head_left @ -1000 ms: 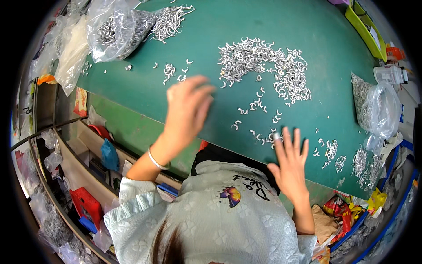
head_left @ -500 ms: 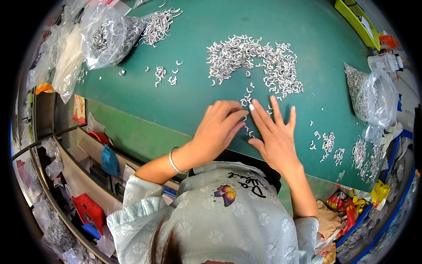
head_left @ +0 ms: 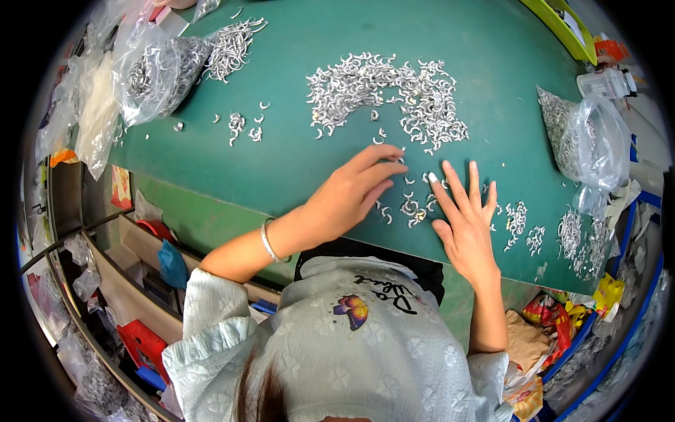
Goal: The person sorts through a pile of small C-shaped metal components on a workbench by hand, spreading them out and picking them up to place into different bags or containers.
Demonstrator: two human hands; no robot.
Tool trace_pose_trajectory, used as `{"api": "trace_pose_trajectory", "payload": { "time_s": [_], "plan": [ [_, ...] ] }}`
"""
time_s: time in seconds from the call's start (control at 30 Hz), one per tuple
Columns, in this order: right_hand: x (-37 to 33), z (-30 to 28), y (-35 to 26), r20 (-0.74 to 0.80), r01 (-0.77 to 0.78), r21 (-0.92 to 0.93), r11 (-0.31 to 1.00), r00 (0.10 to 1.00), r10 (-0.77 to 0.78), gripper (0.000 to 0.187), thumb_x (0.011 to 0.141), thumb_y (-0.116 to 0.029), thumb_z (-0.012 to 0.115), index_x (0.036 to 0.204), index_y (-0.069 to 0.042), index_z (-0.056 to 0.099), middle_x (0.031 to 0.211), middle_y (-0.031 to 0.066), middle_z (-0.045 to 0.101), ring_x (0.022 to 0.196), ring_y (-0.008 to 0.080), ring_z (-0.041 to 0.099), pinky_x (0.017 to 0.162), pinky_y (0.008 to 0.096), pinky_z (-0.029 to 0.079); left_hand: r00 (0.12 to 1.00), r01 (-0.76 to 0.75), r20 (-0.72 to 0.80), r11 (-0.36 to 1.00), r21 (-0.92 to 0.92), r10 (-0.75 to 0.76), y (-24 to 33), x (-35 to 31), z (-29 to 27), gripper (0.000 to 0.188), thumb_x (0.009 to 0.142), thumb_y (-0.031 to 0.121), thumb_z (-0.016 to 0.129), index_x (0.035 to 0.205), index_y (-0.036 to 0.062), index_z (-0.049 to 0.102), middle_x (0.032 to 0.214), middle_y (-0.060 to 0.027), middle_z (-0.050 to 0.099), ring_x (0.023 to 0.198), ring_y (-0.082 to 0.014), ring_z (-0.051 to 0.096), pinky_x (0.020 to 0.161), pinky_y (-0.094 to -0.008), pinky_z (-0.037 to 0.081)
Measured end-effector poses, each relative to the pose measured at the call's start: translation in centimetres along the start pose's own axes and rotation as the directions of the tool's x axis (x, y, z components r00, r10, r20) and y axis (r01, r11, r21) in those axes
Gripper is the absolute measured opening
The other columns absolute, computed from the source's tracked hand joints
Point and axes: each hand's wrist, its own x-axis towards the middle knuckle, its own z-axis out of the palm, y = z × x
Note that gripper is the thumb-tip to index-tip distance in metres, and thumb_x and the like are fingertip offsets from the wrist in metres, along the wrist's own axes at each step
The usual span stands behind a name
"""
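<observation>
Loose curved metal pieces [head_left: 410,205] lie just this side of the big pile [head_left: 351,81] on the green tabletop [head_left: 281,162]. The left hand [head_left: 351,186] reaches in between them and the pile, fingers bent and close together; I can't tell whether they pinch one. Nearer me than the pile, the right hand [head_left: 464,221] spreads its fingers wide beside the pieces. A clear bag [head_left: 598,144] sits right of the pile.

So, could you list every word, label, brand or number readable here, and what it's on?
Pale shirt: black script lettering beside a butterfly print; I won't copy its words.
Red packet and yellow packet, lower right: any print is too small and blurred to read.
Curved silvery pieces: no writing that I can make out.
</observation>
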Motion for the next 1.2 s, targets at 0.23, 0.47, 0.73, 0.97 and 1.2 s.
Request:
{"api": "trace_pose_trajectory", "payload": {
  "time_s": [0.23, 0.47, 0.73, 0.97, 1.2],
  "plan": [
    [0.4, -0.1, -0.2, -0.030, 0.024, 0.006, 1.000, 0.999, -0.024, 0.061, 0.084, -0.022, 0.064, 0.142, -0.013, 0.049, 0.157, 0.0049, 0.032, 0.147, 0.0370, 0.018, 0.112, 0.0667, 0.008, 0.999, 0.001, -0.043, 0.963, 0.268, 0.011, 0.5, -2.0, 1.0, 0.038, 0.080, -0.004, 0.067, 0.117, 0.0013, 0.062, 0.129, -0.0135, 0.057, 0.117, -0.0326, 0.056, 0.096, -0.0403, 0.047],
    [-2.4, -0.1, 1.5, 0.003, -0.026, -0.004, 1.000, 1.000, 0.026, 0.073, 0.081, -0.032, 0.067, 0.144, -0.004, 0.042, 0.156, 0.0092, 0.032, 0.147, 0.0337, 0.022, 0.112, 0.0673, 0.009, 0.966, -0.180, 0.239, 0.916, 0.359, 0.096, 1.5, -3.3, 3.5, 0.047, 0.081, 0.004, 0.069, 0.126, 0.0024, 0.058, 0.143, -0.0138, 0.048, 0.137, -0.0329, 0.041, 0.110, -0.0537, 0.031],
    [-3.4, 0.0, 0.6, -0.110, 0.033, 0.126, 0.991, 0.994, -0.019, 0.068, 0.079, -0.031, 0.069, 0.138, -0.004, 0.049, 0.152, 0.0101, 0.039, 0.145, 0.0329, 0.028, 0.113, 0.0658, 0.010, 0.971, -0.160, 0.217, 0.943, 0.291, 0.098, 1.3, -4.3, 3.3, 0.041, 0.082, 0.002, 0.066, 0.123, 0.0000, 0.060, 0.139, -0.0149, 0.052, 0.134, -0.0331, 0.045, 0.112, -0.0553, 0.029],
    [-4.6, 0.3, 0.2, 0.001, 0.013, 0.203, 0.979, 1.000, -0.013, 0.066, 0.080, -0.024, 0.069, 0.138, -0.001, 0.048, 0.152, 0.0109, 0.038, 0.145, 0.0334, 0.028, 0.115, 0.0616, 0.012, 0.937, -0.262, 0.313, 0.904, 0.337, 0.155, 1.7, -4.6, 3.8, 0.044, 0.076, 0.000, 0.066, 0.120, -0.0017, 0.061, 0.139, -0.0154, 0.052, 0.133, -0.0336, 0.046, 0.112, -0.0576, 0.028],
    [-2.6, 1.0, -0.2, -0.086, -0.015, 0.081, 0.997, 0.996, 0.022, 0.057, 0.086, -0.023, 0.065, 0.137, -0.002, 0.050, 0.153, 0.0088, 0.037, 0.145, 0.0357, 0.026, 0.113, 0.0637, 0.013, 0.975, -0.155, 0.203, 0.926, 0.345, 0.087, 2.1, -3.5, 4.3, 0.042, 0.081, 0.003, 0.067, 0.122, -0.0001, 0.060, 0.141, -0.0132, 0.050, 0.134, -0.0315, 0.044, 0.111, -0.0580, 0.026]
  ]
}}
